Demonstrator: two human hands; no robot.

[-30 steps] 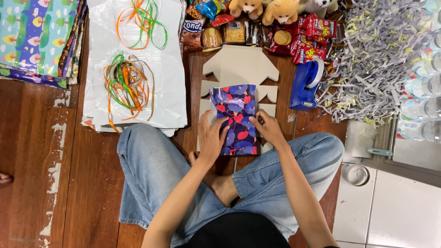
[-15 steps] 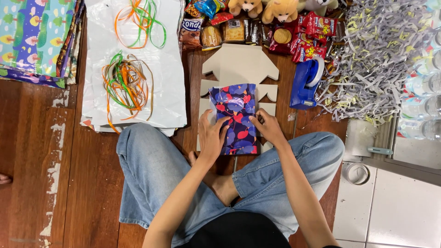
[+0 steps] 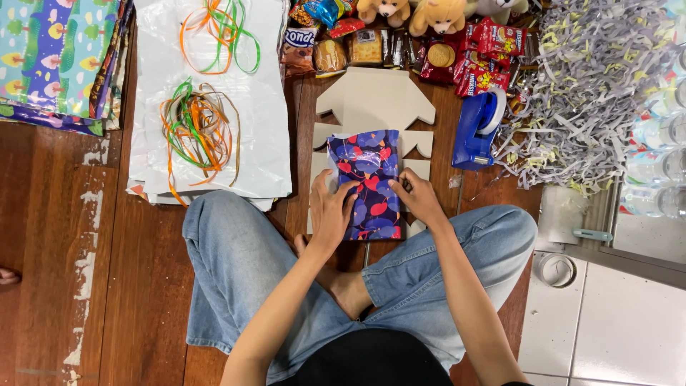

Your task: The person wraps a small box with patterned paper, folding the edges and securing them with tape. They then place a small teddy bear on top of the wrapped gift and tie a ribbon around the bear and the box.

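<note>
A parcel wrapped in dark blue paper with red and blue shapes [image 3: 366, 171] lies on flat beige cardboard cut-outs [image 3: 375, 100] on the wooden floor. My left hand [image 3: 330, 211] presses flat on the parcel's left side, fingers spread over the paper. On the right edge my right hand [image 3: 418, 199] pinches the wrapping with bent fingers. Both hands hold the parcel down between my crossed legs in blue jeans [image 3: 236, 264].
A blue tape dispenser [image 3: 477, 129] stands right of the parcel. Shredded grey paper [image 3: 586, 93] is heaped at right. White bags with coloured ribbons [image 3: 200, 121], stacked gift wrap [image 3: 57, 57], snack packets [image 3: 471, 64] and teddy bears [image 3: 436, 16] lie beyond.
</note>
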